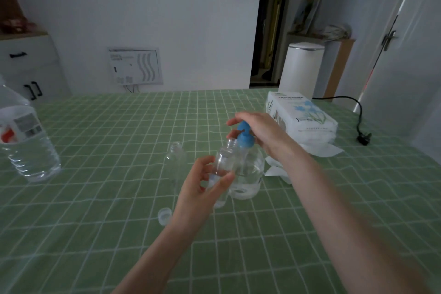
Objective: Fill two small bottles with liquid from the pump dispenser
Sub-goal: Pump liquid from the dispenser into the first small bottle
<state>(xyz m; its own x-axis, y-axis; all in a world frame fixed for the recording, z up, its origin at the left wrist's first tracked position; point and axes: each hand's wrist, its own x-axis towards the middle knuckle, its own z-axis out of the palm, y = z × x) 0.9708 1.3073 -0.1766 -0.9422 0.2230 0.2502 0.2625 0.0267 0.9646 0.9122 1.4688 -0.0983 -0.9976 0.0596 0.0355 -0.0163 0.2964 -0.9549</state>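
While the small bottle [224, 162] is held off the bench [119, 222] and tilted against the pump dispenser [250, 174], its open mouth sits just under and beside the spout of the blue pump head [244, 137]; keep it there, rim touching or nearly touching the spout, so the stream lands inside and not down the outer wall. Left hand [200, 188] is clamped on the bottle's lower body, thumb in front and fingers curled behind, which leaves the neck free. Good grip, don't slide it higher. Right hand [260, 131] lies over the pump head with fingers fairly straight, pressing rather than gripping as far as the blur lets me judge. Advice: press straight down, slow full strokes, let the head return fully between strokes. A sideways push would swing the spout off the mouth or rock the dispenser, which stands on the bench with nothing else steadying it. Fill level in the held bottle is unreadable, clear liquid in clear plastic, so watch the neck and stop short of it. Second small bottle [176, 160] stands upright and uncapped just left of the held one, apparently not yet filled. One cap [164, 215] lies on the bench near the left wrist. Loose tissues [274, 170] lie just right of the dispenser, handy for drips, with the tissue pack [303, 114] behind them. Large water bottle [28, 145] stands well apart at the left edge.
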